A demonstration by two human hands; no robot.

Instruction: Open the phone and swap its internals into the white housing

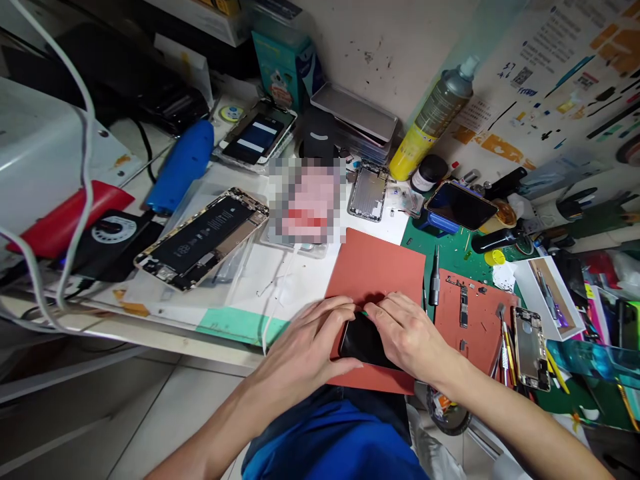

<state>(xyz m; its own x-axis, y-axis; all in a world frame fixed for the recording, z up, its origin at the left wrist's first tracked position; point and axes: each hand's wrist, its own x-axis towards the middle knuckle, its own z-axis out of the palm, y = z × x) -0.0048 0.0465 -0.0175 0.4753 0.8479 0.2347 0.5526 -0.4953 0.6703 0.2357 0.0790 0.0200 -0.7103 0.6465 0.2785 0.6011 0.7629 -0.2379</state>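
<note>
Phone (367,343) (black), between left grip (313,337) and right grip (413,333)

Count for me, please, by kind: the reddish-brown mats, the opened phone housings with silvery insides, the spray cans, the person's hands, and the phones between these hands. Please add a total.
Reddish-brown mats: 2
Silvery opened phone housings: 2
Spray can: 1
Left hand and right hand: 2
Phone between them: 1
Total: 8

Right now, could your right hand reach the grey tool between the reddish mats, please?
Probably yes: the grey tool lies near the right hand, nothing visibly blocking it, though that hand is busy at the black phone.
</note>
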